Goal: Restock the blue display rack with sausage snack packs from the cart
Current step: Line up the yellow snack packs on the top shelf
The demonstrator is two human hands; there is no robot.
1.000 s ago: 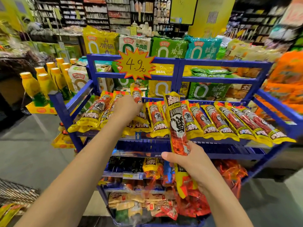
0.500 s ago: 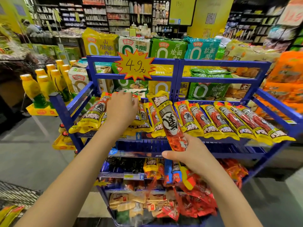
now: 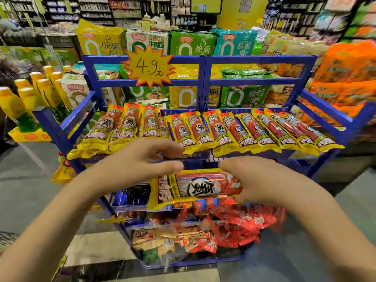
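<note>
Held crosswise before the blue display rack (image 3: pixel 252 82): one sausage snack pack (image 3: pixel 195 187), long axis running left to right, yellow printed end toward the left. Right hand (image 3: pixel 262 180) gripping its right end, covering that tip. Left hand (image 3: pixel 140 163) just above the pack's left part, fingers loosely spread, contact hard to make out. Behind, a row of packs (image 3: pixel 213 131) lying lengthwise on the top shelf; lower tiers blurred.
</note>
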